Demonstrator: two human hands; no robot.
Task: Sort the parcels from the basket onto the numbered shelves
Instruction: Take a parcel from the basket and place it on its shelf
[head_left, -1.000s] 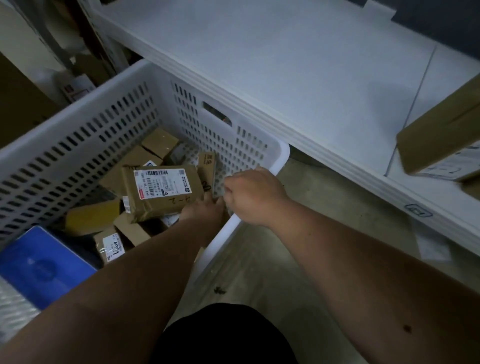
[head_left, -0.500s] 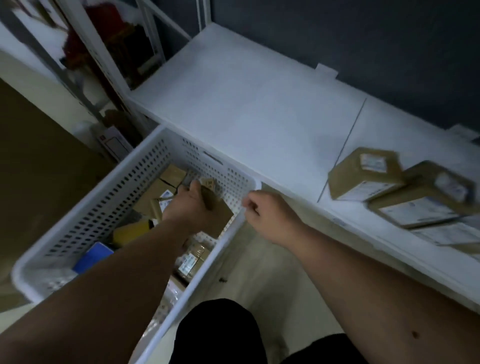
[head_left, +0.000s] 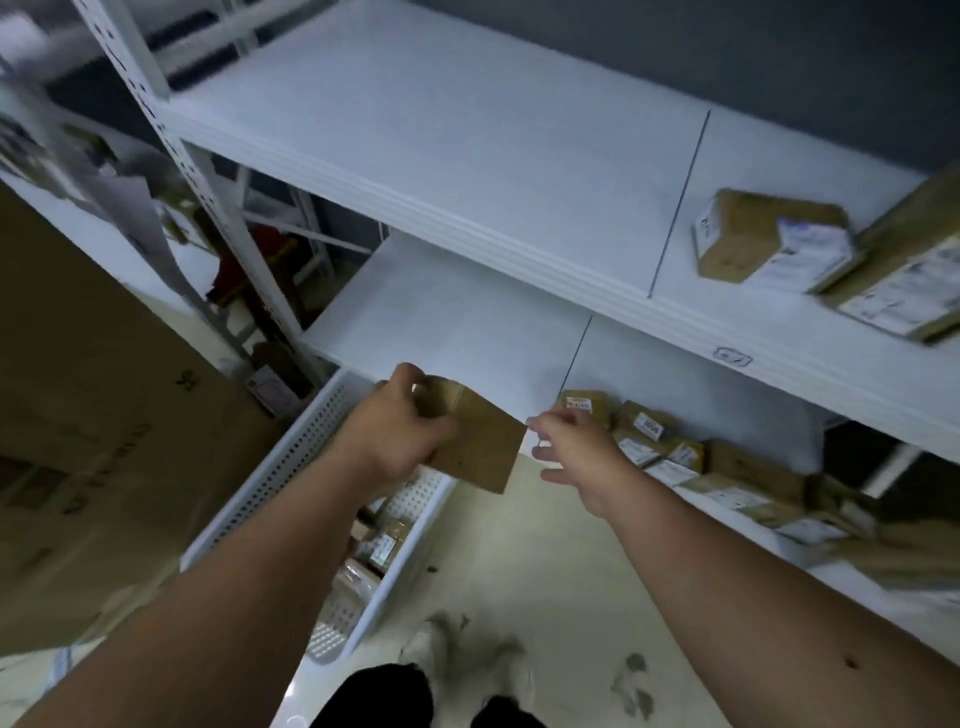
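Observation:
My left hand (head_left: 400, 426) grips a brown cardboard parcel (head_left: 480, 449) and holds it in the air above the white perforated basket (head_left: 280, 467), in front of the lower shelf (head_left: 457, 322). Its plain back faces me; no label shows. My right hand (head_left: 574, 447) hovers just right of the parcel with fingers spread, its fingertips at the parcel's right corner. More parcels (head_left: 379, 545) lie in the basket under my left arm.
The upper shelf (head_left: 467, 156) carries a couple of labelled parcels (head_left: 769, 244) at the right. A row of several parcels (head_left: 670, 447) sits on the lower shelf's right part. A big brown carton (head_left: 88, 405) stands at the left. A shelf label (head_left: 732, 357) marks the upper shelf's edge.
My left hand lifted the parcel out of the basket up to shelf height. My right hand let go of the basket rim and rose beside the parcel. The view tilted upward.

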